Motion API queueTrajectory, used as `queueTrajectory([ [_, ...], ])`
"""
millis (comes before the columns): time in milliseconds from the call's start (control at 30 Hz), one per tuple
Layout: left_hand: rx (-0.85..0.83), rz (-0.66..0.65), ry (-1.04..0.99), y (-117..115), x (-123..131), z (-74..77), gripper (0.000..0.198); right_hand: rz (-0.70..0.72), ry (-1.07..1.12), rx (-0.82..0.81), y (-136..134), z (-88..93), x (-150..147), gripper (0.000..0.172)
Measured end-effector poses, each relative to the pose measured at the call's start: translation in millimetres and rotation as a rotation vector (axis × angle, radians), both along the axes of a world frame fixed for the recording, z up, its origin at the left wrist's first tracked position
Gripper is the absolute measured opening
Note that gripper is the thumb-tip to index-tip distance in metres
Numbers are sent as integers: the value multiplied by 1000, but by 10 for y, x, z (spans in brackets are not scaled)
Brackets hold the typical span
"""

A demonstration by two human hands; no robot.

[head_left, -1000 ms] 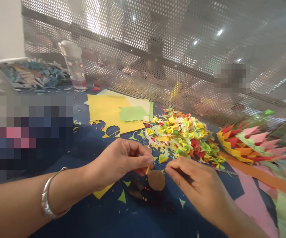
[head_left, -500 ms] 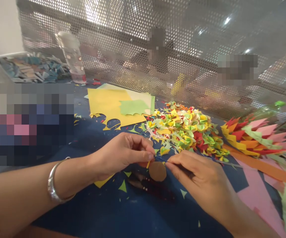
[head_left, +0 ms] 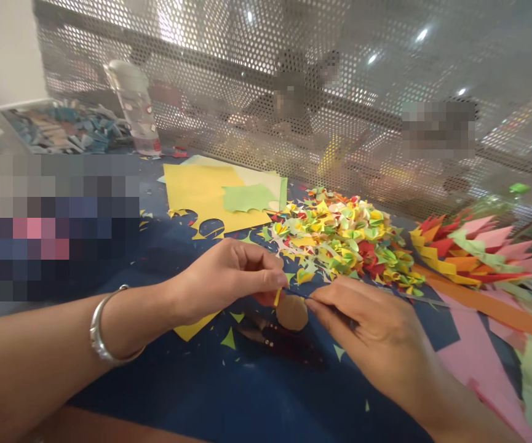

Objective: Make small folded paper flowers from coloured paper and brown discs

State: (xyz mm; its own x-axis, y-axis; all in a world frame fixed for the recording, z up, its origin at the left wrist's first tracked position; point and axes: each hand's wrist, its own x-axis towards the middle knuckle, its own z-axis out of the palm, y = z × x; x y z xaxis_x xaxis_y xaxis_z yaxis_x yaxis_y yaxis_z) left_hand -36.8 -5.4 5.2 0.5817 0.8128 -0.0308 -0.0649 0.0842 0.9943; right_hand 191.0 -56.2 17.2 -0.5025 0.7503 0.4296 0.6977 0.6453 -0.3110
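My left hand (head_left: 229, 280) is closed in a pinch on a small yellow paper piece (head_left: 277, 297), just above a brown round disc (head_left: 292, 312). My right hand (head_left: 367, 326) is closed too, pinching a thin dark stick (head_left: 413, 298) whose tip meets the left fingers. Both hands hover over the dark blue table (head_left: 247, 394). A silver bangle (head_left: 104, 335) sits on my left wrist. Just beyond the fingers lies a heap of small folded paper bits (head_left: 339, 243) in yellow, green and red.
Yellow and green paper sheets (head_left: 210, 197) lie behind the hands. Spiky coloured paper strips (head_left: 473, 255) and pink sheets (head_left: 478, 363) fill the right side. A clear bottle (head_left: 134, 104) and a tray of blue scraps (head_left: 63, 126) stand at the back left, before a perforated metal screen (head_left: 293, 80).
The hands stay pinched together over the disc, shifting slightly up in view. The head camera has tilted a little.
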Motion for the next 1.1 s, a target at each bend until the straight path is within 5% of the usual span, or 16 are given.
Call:
queueTrajectory([
  [267, 9, -37, 22, -8, -28, 36, 12, 20, 22, 25, -30, 12, 5, 12],
  [733, 307, -64, 65, -40, -60, 44, 11, 56, 54, 3, -38, 25, -12, 11],
  [967, 156, -116, -4, -1, -49, 3, 8, 45, 16, 0, -41, 25, -18, 11],
  [1100, 69, -43, -47, 13, -24, -28, 7, 18, -41, 155, -28, 2, -30, 7],
])
